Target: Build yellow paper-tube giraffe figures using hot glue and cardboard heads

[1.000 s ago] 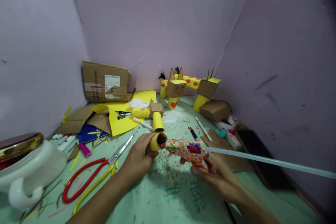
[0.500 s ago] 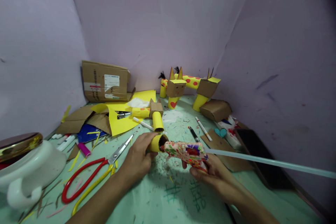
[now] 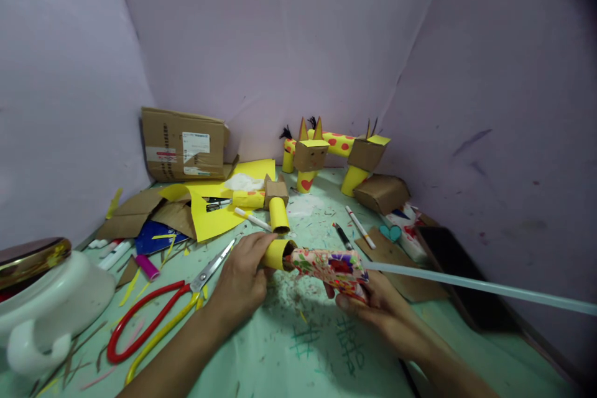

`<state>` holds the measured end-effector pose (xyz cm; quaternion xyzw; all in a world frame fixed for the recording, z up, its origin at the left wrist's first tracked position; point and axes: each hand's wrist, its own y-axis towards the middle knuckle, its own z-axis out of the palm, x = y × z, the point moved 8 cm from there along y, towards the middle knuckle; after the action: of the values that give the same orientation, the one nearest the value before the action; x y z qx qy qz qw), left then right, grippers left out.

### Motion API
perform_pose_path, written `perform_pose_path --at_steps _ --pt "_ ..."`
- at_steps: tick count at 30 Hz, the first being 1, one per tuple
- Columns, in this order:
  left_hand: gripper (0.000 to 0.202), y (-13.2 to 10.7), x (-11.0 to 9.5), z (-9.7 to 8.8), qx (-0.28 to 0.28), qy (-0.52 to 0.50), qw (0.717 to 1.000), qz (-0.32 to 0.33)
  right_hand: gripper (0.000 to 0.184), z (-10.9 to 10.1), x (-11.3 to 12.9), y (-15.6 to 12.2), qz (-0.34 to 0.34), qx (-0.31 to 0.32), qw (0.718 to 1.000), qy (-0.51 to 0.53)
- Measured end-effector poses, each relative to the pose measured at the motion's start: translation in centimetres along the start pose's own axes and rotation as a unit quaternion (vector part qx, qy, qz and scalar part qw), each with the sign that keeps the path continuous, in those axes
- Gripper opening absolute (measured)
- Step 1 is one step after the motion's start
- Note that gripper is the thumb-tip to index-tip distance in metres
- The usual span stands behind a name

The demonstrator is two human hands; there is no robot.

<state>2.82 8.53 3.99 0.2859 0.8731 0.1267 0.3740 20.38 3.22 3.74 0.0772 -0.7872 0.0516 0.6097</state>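
My left hand (image 3: 245,270) is closed around a short yellow paper tube (image 3: 276,254), its open end facing right. In my right hand (image 3: 373,298) is a hot glue gun (image 3: 329,266) covered in a colourful floral pattern, held by its handle. The gun's nozzle is at the tube's open end; whether it touches the inside wall I cannot tell. From the gun's back a long translucent glue stick (image 3: 466,286) runs off to the right. Just behind the tube lies a cardboard-headed figure (image 3: 277,193) with yellow tube parts.
Red and yellow scissors (image 3: 186,292) lie open at left, near a white cup (image 3: 56,298). Two spotted animal figures (image 3: 311,155) stand at the back beside a cardboard box (image 3: 186,144). A phone (image 3: 461,280) is at right. Markers and scraps litter the table.
The view has shifted slightly. My left hand and the tube have moved a little left, with the glue gun's nozzle still at the tube's opening.
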Motion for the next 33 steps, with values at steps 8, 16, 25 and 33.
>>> perform_pose_path --at_steps 8,16,25,33 --pt "0.060 -0.2 -0.1 0.0 -0.002 0.015 1.000 0.012 0.033 -0.3 0.2 0.1 -0.006 -0.010 1.000 -0.012" --pt "0.058 -0.1 -0.2 0.1 0.004 0.020 1.000 0.016 0.026 -0.5 -0.5 0.3 -0.007 -0.014 1.000 0.003" --pt "0.059 -0.2 -0.3 0.0 0.001 0.021 1.000 0.021 0.024 -0.7 -1.0 0.4 -0.007 -0.026 1.000 0.009" --pt "0.056 0.0 -0.1 0.0 -0.007 0.024 0.999 0.024 0.018 -1.2 -0.5 0.6 -0.017 -0.045 0.999 -0.012"
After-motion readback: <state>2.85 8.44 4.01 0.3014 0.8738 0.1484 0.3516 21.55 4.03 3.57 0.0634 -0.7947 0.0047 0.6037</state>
